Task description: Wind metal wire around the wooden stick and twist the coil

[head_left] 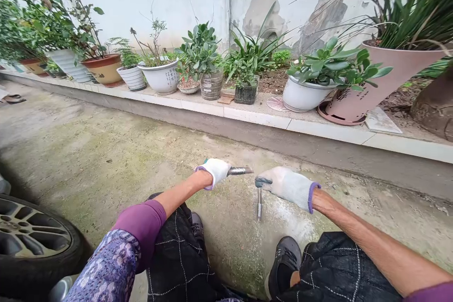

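Observation:
Both of my hands wear white work gloves with purple cuffs, and the right glove's fingertips look dark. My left hand (216, 169) is closed round a short, shiny metal rod (241, 170), whose dull brownish end points right. My right hand (285, 185) is closed on a second slim metal rod (259, 206) that hangs down towards the ground. The left rod's end stops just short of my right fingers, with a small gap between. What lies inside each fist is hidden, so the tools' full shape does not show.
Pale powder (290, 219) is scattered on the mossy concrete ground (134, 160) between my shoes. Ahead runs a low tiled ledge (255, 115) lined with potted plants, including a white pot (306, 94) and a pink planter (385, 80). A car wheel (31, 236) stands at lower left.

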A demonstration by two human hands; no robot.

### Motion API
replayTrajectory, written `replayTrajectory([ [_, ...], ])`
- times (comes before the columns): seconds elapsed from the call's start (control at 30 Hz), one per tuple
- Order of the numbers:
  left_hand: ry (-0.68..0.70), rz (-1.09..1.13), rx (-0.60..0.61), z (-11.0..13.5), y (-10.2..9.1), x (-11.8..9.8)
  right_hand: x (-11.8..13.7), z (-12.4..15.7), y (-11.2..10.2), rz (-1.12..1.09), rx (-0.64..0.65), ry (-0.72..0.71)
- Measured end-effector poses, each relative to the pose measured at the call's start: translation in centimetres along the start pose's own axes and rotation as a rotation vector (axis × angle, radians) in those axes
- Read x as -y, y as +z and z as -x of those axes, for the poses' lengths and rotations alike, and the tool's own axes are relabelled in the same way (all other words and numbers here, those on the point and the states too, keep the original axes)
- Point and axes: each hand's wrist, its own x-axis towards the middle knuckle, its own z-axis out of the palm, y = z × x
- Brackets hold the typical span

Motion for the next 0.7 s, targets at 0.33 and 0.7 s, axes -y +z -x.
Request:
replayTrajectory([
  [0.33, 0.370, 0.083, 0.032, 1.2, 2.0, -4.7, -5.3, -3.7, 1.1, -0.130, -0.080, 0.040],
  [0.7, 0.008, 0.968, -0.244, -2.3, -2.3, -0.2, -3.2, -6.2, 1.0, -0.107, -0.077, 0.058],
])
